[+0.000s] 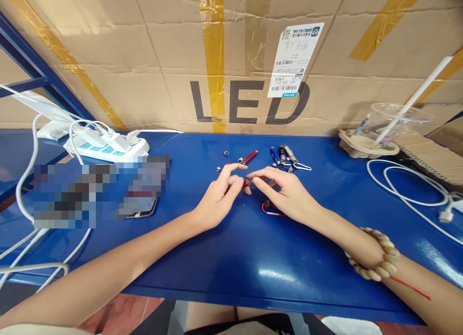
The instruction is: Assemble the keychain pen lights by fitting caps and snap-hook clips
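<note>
My left hand (221, 193) is closed around a small red metal tube (246, 183), thumb and fingers pinching it. Only the tube's end shows past the thumb. My right hand (285, 188) comes close from the other side, its thumb and index fingertips drawn together at that end. Anything between those fingertips is too small to make out. Just beyond my hands lies another slim red tube (250, 156) with a silver end. Small silver caps (218, 169) lie to its left. Partly under my right hand is a red carabiner (272, 209).
Blue, black and silver pocket torches (282, 154) lie together behind my right hand, near a silver clip (302, 166). At left are a power strip (123, 152) and a phone (141, 212). A white cable (408, 195) and plastic cup (394, 120) are at right. Cardboard (162, 46) stands behind.
</note>
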A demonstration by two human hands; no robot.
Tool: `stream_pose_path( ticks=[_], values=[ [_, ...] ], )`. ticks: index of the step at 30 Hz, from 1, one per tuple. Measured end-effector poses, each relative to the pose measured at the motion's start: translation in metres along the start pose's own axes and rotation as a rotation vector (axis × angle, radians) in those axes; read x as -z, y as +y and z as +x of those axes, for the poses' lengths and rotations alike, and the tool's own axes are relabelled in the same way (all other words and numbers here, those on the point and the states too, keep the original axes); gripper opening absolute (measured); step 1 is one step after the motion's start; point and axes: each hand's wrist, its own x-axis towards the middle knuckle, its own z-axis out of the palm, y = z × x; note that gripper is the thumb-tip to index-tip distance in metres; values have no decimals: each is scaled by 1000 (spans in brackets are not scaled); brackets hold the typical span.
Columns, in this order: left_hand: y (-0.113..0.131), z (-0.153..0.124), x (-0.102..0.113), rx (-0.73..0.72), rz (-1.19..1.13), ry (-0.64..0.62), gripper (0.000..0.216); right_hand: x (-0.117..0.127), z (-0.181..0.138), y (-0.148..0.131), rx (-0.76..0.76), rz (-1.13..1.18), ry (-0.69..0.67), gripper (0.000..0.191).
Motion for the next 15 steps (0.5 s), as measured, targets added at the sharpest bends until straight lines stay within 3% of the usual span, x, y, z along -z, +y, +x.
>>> stream_pose_path(
  ticks=[11,15],
  values=[
    [-7,-1,-2,42,-172,56,47,5,1,-1,-29,-158,78,30],
    [-6,1,-2,62,-184,92,40,14,2,-3,-43,-228,-18,33]
  ],
)
